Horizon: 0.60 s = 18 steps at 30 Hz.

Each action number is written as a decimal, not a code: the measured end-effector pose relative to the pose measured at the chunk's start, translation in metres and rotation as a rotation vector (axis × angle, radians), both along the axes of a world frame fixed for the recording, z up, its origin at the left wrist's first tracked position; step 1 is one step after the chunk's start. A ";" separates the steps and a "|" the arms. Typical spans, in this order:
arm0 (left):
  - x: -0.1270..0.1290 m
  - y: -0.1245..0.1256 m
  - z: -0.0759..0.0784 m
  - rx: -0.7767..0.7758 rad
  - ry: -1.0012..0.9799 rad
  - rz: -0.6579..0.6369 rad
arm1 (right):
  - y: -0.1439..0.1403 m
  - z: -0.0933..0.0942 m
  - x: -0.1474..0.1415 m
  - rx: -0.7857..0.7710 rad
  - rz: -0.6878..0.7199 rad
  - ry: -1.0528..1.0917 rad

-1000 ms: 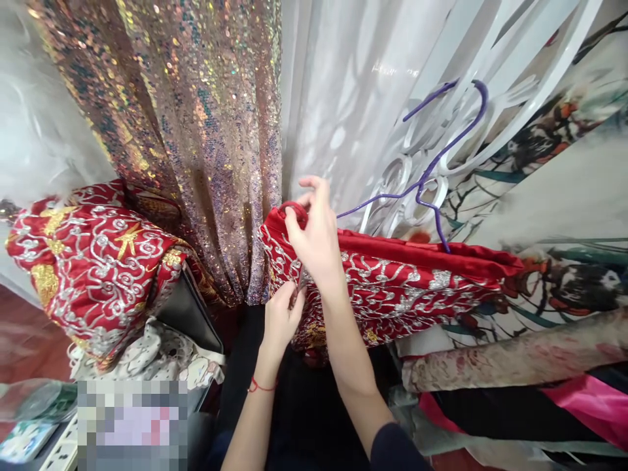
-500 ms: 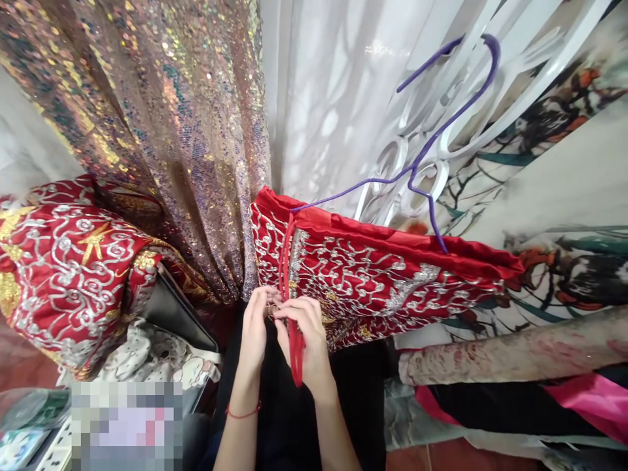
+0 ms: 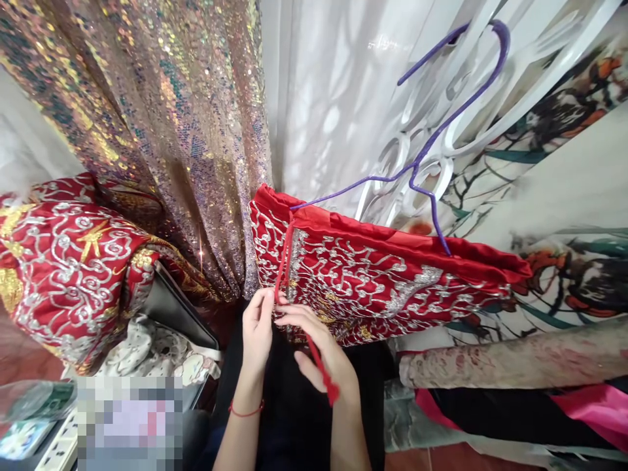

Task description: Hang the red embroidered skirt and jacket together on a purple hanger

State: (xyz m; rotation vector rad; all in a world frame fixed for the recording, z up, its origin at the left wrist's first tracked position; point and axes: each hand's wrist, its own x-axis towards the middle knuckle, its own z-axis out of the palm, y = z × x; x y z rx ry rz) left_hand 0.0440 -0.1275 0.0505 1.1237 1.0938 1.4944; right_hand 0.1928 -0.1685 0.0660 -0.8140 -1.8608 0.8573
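A red garment (image 3: pixel 363 268) with silver and gold embroidery hangs from a purple wire hanger (image 3: pixel 417 157). A thin red cord (image 3: pixel 282 268) runs down from its top edge to my left hand (image 3: pixel 258 327), whose thumb and fingers are pinched shut on it. My right hand (image 3: pixel 331 353) is open just to the right, fingers stretched toward the left fingertips and thumb apart. The knotted end of the cord lies across this hand. Exactly how the cord passes beneath the right fingers is hidden.
A sequined curtain (image 3: pixel 196 131) hangs at the left. Beside it another red embroidered garment (image 3: pixel 78 261) is draped near a dark flat panel (image 3: pixel 181 307). White scrollwork metal (image 3: pixel 441 150) stands behind the hanger. Fabric rolls (image 3: pixel 490 353) lie at the right, a power strip (image 3: pixel 59 445) at lower left.
My right hand has moved right and down and its fingers have spread from a pinch. The looped cord now stretches out with its knotted end over that hand. My left hand stays nearly in place.
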 end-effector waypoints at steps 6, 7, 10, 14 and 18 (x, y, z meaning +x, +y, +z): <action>-0.012 0.003 -0.003 0.058 -0.106 0.083 | 0.035 0.007 -0.014 0.077 -0.522 0.286; -0.014 0.002 -0.003 0.058 -0.090 0.078 | 0.046 0.009 -0.023 0.060 -0.638 0.291; -0.020 0.000 -0.003 0.097 0.083 0.038 | 0.080 0.016 -0.048 0.028 -0.828 0.235; -0.030 -0.001 0.001 0.208 0.347 -0.029 | 0.105 0.020 -0.064 0.108 -0.976 0.101; -0.034 0.000 0.005 0.268 0.447 -0.034 | 0.098 0.017 -0.064 0.151 -0.890 0.144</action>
